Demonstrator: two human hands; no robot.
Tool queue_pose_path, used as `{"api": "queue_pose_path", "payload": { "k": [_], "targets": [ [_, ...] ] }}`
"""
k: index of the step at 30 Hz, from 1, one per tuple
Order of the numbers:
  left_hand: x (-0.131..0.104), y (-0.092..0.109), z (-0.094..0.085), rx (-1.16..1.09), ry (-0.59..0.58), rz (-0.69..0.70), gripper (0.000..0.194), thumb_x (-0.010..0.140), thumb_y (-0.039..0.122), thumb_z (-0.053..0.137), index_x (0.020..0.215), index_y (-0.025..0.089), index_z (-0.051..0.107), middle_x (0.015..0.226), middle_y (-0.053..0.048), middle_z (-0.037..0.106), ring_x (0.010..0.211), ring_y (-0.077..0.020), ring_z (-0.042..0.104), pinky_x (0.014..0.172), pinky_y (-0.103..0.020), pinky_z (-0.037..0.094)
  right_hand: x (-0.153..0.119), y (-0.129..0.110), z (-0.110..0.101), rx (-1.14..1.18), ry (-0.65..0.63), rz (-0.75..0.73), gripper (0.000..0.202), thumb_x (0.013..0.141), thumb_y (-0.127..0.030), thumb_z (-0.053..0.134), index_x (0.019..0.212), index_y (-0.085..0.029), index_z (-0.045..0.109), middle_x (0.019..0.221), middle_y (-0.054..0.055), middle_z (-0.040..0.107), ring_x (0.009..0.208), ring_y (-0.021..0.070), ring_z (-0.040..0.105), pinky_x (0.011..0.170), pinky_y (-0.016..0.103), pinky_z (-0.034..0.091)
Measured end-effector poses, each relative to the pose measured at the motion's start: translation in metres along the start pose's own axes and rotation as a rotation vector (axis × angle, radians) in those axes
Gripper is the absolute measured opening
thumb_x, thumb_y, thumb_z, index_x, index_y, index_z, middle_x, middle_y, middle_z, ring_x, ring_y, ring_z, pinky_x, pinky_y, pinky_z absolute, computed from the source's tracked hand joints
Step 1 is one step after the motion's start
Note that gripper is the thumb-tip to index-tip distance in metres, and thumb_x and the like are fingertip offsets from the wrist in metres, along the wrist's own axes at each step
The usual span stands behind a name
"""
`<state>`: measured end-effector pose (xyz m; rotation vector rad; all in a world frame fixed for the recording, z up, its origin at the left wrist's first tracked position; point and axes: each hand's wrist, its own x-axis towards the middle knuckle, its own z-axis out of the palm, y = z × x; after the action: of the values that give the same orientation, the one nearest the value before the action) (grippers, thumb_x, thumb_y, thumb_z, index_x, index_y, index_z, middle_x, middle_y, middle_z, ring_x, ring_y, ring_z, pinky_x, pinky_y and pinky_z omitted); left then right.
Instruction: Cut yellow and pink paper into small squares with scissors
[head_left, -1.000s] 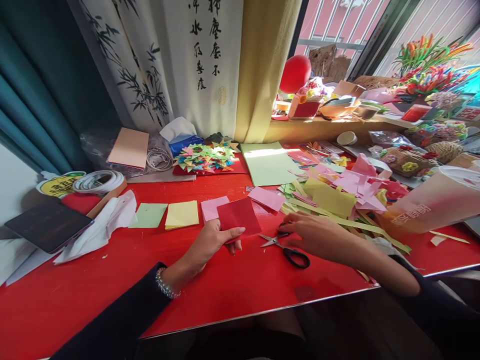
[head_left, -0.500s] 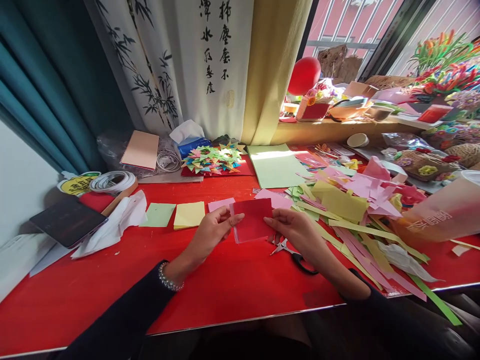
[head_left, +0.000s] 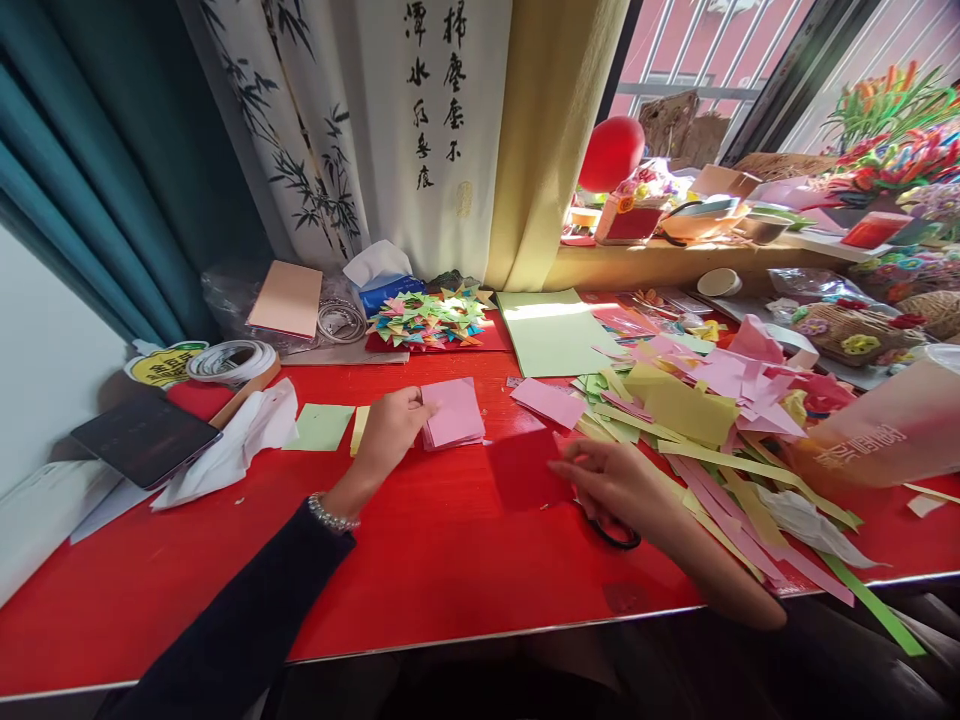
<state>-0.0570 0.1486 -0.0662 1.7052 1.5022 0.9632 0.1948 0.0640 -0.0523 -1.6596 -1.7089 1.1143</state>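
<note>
My left hand [head_left: 394, 430] is closed at the left edge of a stack of square pink paper [head_left: 454, 412], its thumb and fingers pinching there. To the right, my right hand [head_left: 611, 480] has curled fingers at the right edge of a square red paper [head_left: 521, 470], which blends with the red table. Scissors [head_left: 619, 537] lie beneath my right hand; a black handle loop shows and the blades are mostly hidden. A yellow paper stack [head_left: 359, 430] is partly covered by my left hand, and a green paper square [head_left: 322, 427] sits farther left.
Cut paper strips [head_left: 720, 450] are heaped on the right beside a printed bag [head_left: 892, 425]. Folded paper stars [head_left: 431, 318] and a large green sheet [head_left: 551, 335] lie at the back. At left are a black flat device [head_left: 146, 440] and tape rolls [head_left: 232, 362].
My left hand has let go of the red paper, moved left and closed on the pink stack. My right hand has moved right and slightly down with the red paper, over the scissors.
</note>
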Motion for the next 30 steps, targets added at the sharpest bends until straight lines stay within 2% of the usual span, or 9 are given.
{"api": "queue_pose_path", "payload": {
  "k": [2,5,8,10,13,15,18,25,30],
  "targets": [
    [0.006,-0.007,0.002,0.277,0.057,0.020,0.024,0.078,0.038,0.052,0.080,0.018,0.064,0.077,-0.006,0.067,0.075,-0.0225,0.060,0.065,-0.030,0.042,-0.003,0.000,0.013,-0.197,-0.016,0.007,0.026,0.081,-0.042,0.049,0.067,-0.020,0.050,0.045,-0.003,0.049,0.038,0.0108,0.042,0.040,0.022,0.026],
    [0.010,-0.013,0.008,0.713,0.106,0.115,0.023,0.078,0.033,0.051,0.085,0.016,0.064,0.086,-0.010,0.064,0.089,-0.0279,0.054,0.076,-0.036,0.039,0.000,-0.007,0.026,-0.550,0.066,-0.024,0.021,0.076,-0.039,0.056,0.070,-0.019,0.057,0.057,0.002,0.057,0.054,0.0167,0.053,0.046,0.024,0.028],
    [0.014,-0.018,0.010,0.896,0.071,0.148,0.038,0.077,0.038,0.052,0.107,0.015,0.059,0.105,-0.013,0.058,0.104,-0.0314,0.044,0.084,-0.040,0.034,0.015,-0.022,0.024,-0.549,0.157,-0.087,0.023,0.078,-0.037,0.054,0.088,-0.017,0.060,0.074,0.005,0.064,0.069,0.0201,0.058,0.056,0.027,0.036],
    [0.019,-0.022,0.007,0.903,-0.019,0.118,0.047,0.078,0.043,0.049,0.118,0.018,0.052,0.114,-0.012,0.054,0.108,-0.0316,0.040,0.085,-0.042,0.032,0.034,-0.033,0.020,-0.354,0.119,-0.168,0.025,0.080,-0.035,0.052,0.093,-0.015,0.060,0.087,0.008,0.065,0.078,0.0196,0.059,0.064,0.027,0.041],
    [0.025,-0.025,0.001,0.898,-0.160,0.094,0.046,0.080,0.048,0.046,0.117,0.022,0.052,0.113,-0.011,0.054,0.108,-0.0308,0.039,0.084,-0.041,0.031,0.069,-0.043,0.020,-0.009,-0.121,-0.157,0.021,0.079,-0.032,0.052,0.080,-0.013,0.061,0.082,0.008,0.065,0.075,0.0174,0.060,0.065,0.026,0.044],
    [0.027,-0.025,-0.001,0.888,-0.191,0.085,0.045,0.079,0.050,0.047,0.114,0.022,0.053,0.111,-0.011,0.054,0.107,-0.0309,0.039,0.083,-0.040,0.031,0.090,-0.045,0.024,0.187,-0.267,-0.111,0.020,0.079,-0.028,0.049,0.071,-0.012,0.059,0.077,0.008,0.063,0.071,0.0150,0.060,0.065,0.025,0.046],
    [0.026,-0.024,-0.001,0.860,-0.190,0.076,0.043,0.079,0.051,0.046,0.108,0.020,0.054,0.110,-0.012,0.053,0.107,-0.0312,0.039,0.082,-0.040,0.031,0.111,-0.045,0.030,0.259,-0.365,-0.071,0.022,0.077,-0.030,0.051,0.064,-0.012,0.057,0.070,0.008,0.061,0.062,0.0122,0.057,0.060,0.024,0.045],
    [0.025,-0.028,0.002,0.857,-0.143,0.087,0.038,0.077,0.050,0.051,0.098,0.018,0.054,0.107,-0.012,0.052,0.104,-0.0314,0.041,0.081,-0.041,0.033,0.126,-0.043,0.040,0.041,-0.326,-0.069,0.017,0.068,-0.019,0.060,0.053,-0.014,0.053,0.048,0.001,0.053,0.045,0.0098,0.047,0.046,0.023,0.036],
    [0.021,-0.025,0.005,0.775,-0.050,0.126,0.041,0.077,0.048,0.054,0.103,0.017,0.052,0.108,-0.013,0.055,0.104,-0.0323,0.042,0.084,-0.043,0.034,0.121,-0.036,0.045,-0.075,-0.132,-0.146,0.016,0.068,-0.017,0.059,0.057,-0.016,0.048,0.049,-0.003,0.047,0.045,0.0085,0.042,0.045,0.022,0.031]
  ]
}}
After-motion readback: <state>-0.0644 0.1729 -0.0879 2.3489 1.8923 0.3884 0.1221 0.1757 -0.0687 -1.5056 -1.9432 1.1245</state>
